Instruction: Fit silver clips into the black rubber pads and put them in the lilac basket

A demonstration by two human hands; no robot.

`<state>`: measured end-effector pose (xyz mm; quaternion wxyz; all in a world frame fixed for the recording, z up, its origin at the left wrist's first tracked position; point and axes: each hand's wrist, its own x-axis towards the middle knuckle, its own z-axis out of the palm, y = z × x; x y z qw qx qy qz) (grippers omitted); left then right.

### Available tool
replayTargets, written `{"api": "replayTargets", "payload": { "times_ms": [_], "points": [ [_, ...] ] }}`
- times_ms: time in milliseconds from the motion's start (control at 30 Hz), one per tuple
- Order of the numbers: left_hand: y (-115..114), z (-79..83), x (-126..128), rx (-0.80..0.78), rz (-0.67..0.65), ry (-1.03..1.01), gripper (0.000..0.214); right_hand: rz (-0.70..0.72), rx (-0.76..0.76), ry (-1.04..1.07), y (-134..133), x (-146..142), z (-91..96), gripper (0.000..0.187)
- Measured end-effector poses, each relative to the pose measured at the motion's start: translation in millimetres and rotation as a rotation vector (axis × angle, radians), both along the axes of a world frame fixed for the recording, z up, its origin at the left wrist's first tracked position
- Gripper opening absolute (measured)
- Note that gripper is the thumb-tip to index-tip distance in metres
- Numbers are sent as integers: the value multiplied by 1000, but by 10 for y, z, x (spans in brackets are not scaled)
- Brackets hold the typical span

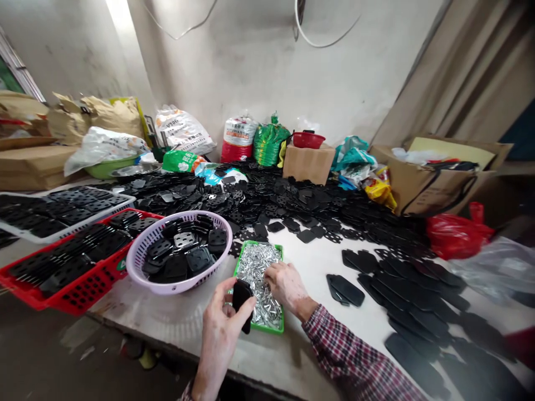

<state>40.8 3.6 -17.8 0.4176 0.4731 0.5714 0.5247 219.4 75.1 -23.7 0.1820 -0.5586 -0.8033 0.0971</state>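
Note:
My left hand (225,317) grips a flat black plate (243,303) between thumb and fingers, tilted on edge above the near left side of a green tray (281,328). That tray is full of small shiny metal pins (254,267). Over its right side, my right hand (288,287) reaches in with curled fingertips among the pins. What those fingertips pinch, if anything, is hidden. Just left of the tray, a lilac basket (132,259) holds black plates (198,259), some with holes. Two stacked black plates (346,291) lie to the right of my right hand.
A red basket (79,289) and a white tray (125,200) of black plates stand at the left. A wide heap of black plates (292,195) spreads across the back, with more overlapping plates (409,295) at right. Cardboard boxes (309,164), bags and a red plastic bag (457,231) stand beyond.

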Motion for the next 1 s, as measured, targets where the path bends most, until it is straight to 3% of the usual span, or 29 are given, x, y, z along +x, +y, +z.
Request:
{"api": "replayTargets", "payload": {
  "times_ms": [167, 367, 433, 800, 900, 1000],
  "points": [
    [19, -32, 23, 5, 8, 45, 64, 16, -48, 305, -135, 30, 144, 17],
    [19, -19, 150, 39, -2, 67, 62, 55, -210, 991, -423, -22, 380, 16],
    [12, -2, 185, 41, -17, 59, 62, 38, -205, 1031, -480, -37, 430, 16],
    [-58, 151, 288, 66, 17, 122, 56, -36, 108, 887, -627, -102, 451, 12],
    [-54, 146, 274, 79, 33, 160, 56, 17, 222, 575, -624, -3, 496, 14],
    [-59, 98, 258, 130, 37, 188, 53, 107, 237, 194, -618, 96, 553, 18]
  ]
}}
